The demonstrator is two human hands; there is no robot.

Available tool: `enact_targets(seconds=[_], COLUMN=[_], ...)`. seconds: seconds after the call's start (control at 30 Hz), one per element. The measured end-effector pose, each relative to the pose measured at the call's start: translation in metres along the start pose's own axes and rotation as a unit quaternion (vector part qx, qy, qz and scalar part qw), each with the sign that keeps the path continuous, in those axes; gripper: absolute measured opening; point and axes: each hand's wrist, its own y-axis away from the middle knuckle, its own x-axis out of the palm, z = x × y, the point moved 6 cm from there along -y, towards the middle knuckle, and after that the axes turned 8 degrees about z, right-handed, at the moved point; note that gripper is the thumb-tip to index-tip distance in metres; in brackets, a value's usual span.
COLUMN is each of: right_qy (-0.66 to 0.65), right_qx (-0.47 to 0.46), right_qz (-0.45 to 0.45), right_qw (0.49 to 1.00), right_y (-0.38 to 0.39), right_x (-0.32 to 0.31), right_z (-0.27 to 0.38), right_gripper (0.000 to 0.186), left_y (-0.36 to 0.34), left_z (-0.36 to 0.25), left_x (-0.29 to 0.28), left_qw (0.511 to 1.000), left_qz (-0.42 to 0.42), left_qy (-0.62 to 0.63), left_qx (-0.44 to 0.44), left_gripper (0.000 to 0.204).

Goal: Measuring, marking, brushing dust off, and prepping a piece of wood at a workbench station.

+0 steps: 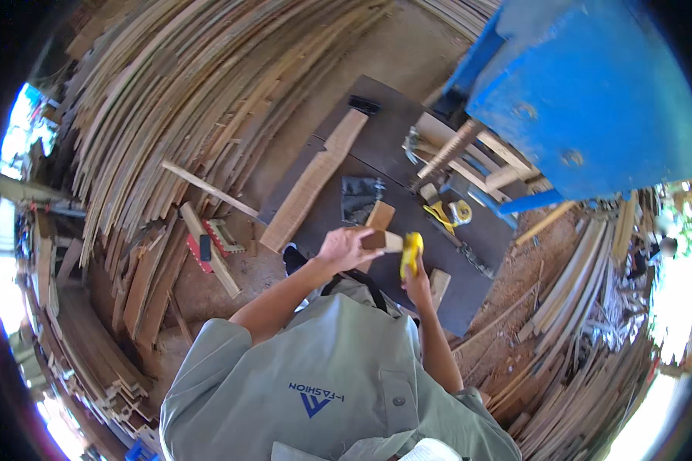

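My left hand (342,250) is closed around a short wood block (384,241), brown on the side by the fingers and pale at the right end. My right hand (417,286) grips a narrow yellow hand tool (411,257), held upright just right of the block's pale end. Its exact kind is hard to make out, and I cannot tell whether it touches the block. Under the block, an orange-brown wood piece (380,215) lies on the dark tabletop (400,184). Near my right hand rests another pale wood piece (439,286).
A long plank (315,180) lies across the table's left part, beside a dark plastic packet (359,197). At the right are a yellow tape measure (460,212) and a wooden frame (484,169). A big blue panel (592,100) overhangs the far right. Timber stacks (169,92) flank the table.
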Motion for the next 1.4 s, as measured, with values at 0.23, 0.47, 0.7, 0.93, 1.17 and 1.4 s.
enact_targets(seconds=[0.23, 0.47, 0.7, 0.93, 1.17, 1.4], right_qy=[-0.092, 0.003, -0.026, -0.047, -0.001, -0.08], right_qx=[-0.119, 0.025, -0.007, -0.162, 0.004, -0.176], right_qz=[0.154, 0.127, 0.123, 0.198, 0.128, 0.166], right_qw=[0.977, 0.992, 0.992, 0.966, 0.992, 0.967], right_y=[0.023, 0.002, -0.007, 0.036, -0.005, 0.034], right_x=[0.005, -0.001, -0.005, -0.009, -0.019, -0.005], right_z=[0.078, 0.048, 0.025, 0.102, 0.027, 0.097], right_gripper=[0.073, 0.07, 0.072, 0.073, 0.072, 0.067], left_y=[0.005, 0.003, 0.001, 0.001, -0.013, -0.02], left_z=[-0.007, -0.015, -0.035, -0.026, -0.038, -0.041], left_x=[0.006, 0.0, -0.013, 0.006, 0.012, 0.018], left_qw=[0.995, 0.995, 0.991, 0.99, 0.994, 0.992], left_qz=[0.089, 0.098, 0.128, 0.134, 0.109, 0.118], left_qy=[0.039, 0.016, 0.002, 0.025, -0.016, 0.019], left_qx=[-0.032, -0.026, -0.051, -0.044, 0.006, -0.033], left_gripper=[0.056, 0.057, 0.058, 0.063, 0.059, 0.064])
